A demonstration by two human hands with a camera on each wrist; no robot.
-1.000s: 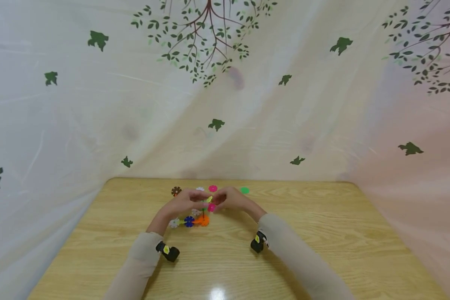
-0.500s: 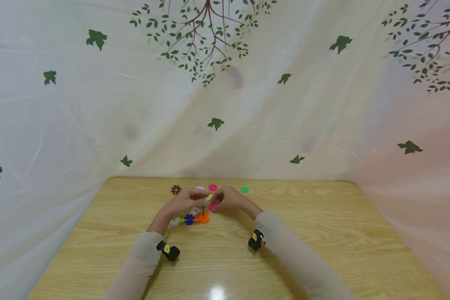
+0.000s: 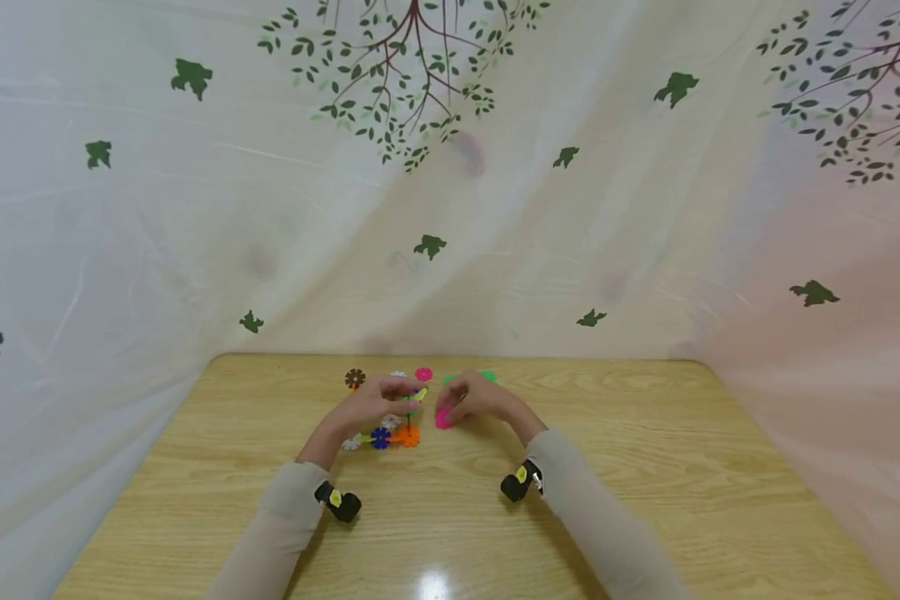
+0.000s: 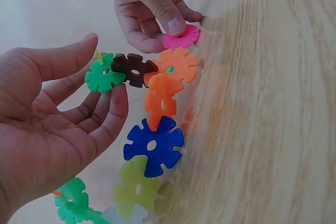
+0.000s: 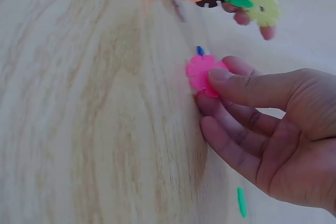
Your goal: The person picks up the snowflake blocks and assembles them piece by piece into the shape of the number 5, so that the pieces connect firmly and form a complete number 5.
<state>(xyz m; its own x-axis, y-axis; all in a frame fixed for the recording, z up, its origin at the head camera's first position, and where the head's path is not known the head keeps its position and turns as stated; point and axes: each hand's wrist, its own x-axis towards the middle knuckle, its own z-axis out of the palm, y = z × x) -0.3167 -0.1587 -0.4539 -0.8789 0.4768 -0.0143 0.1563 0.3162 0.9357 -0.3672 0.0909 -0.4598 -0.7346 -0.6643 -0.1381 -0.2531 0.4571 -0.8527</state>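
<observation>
My left hand (image 3: 375,402) pinches a green notched disc (image 4: 102,74) between thumb and fingers. That disc belongs to a chain of interlocking plastic flower discs: a yellow disc (image 5: 262,9) at the tip, then the green one, a dark brown disc (image 4: 135,70), orange discs (image 4: 178,65), a blue disc (image 4: 154,145) and a yellow-green disc (image 4: 135,186). The chain's lower part rests on the table. To its right, my right hand (image 3: 474,398) pinches a loose pink disc (image 5: 202,73) between thumb and fingers, apart from the chain and low over the wood.
Behind the hands on the wooden table (image 3: 607,467) lie another pink disc (image 3: 423,374), a brown disc (image 3: 355,378) and a green disc (image 3: 488,376). A pale disc (image 3: 351,442) ends the chain's left side. Patterned cloth (image 3: 495,275) hangs around the table's back and sides.
My right hand has drawn back to the right with the pink disc, away from the chain. A second green disc now shows behind it. The left hand has kept its place.
</observation>
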